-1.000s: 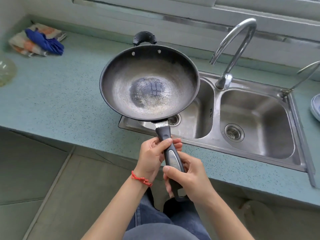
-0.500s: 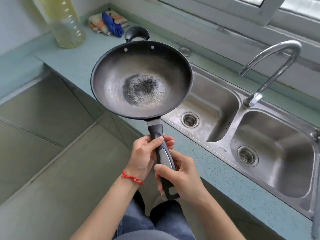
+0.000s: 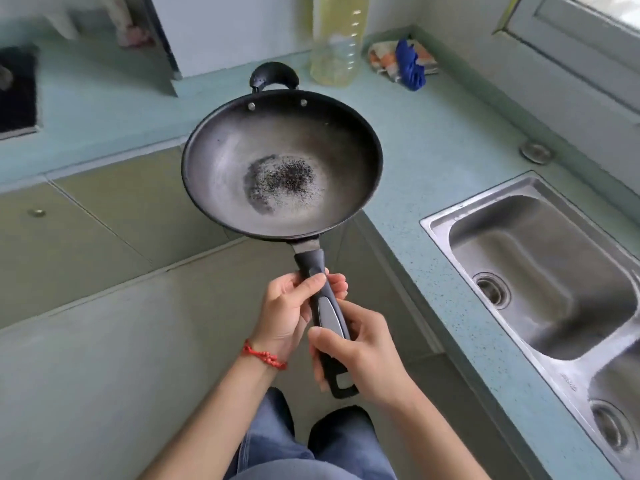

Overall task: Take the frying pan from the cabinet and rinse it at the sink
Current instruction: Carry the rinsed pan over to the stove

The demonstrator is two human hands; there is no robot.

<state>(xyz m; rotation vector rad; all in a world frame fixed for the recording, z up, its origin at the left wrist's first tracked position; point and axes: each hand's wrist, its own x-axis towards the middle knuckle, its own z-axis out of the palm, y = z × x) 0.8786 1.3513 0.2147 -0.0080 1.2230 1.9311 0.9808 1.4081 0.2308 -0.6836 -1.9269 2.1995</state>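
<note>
A dark frying pan (image 3: 282,164) with a worn, speckled bottom hangs level in the air over the corner of the worktop and the floor. Both hands hold its long black handle. My left hand (image 3: 289,313), with a red string on the wrist, grips the handle nearer the pan. My right hand (image 3: 360,351) grips the handle's end. The steel double sink (image 3: 540,271) lies to the right of the pan, apart from it. Its tap is out of view.
The blue-green worktop (image 3: 426,157) wraps around the corner. A large bottle of yellow liquid (image 3: 334,39) and a heap of cloths (image 3: 403,62) stand at the back. A black hob (image 3: 17,88) sits far left. Grey floor tiles lie below.
The view and the pan have swung left, away from the sink. The pan was over the left basin before; now it hangs over the worktop corner and floor. Both hands kept their grip.
</note>
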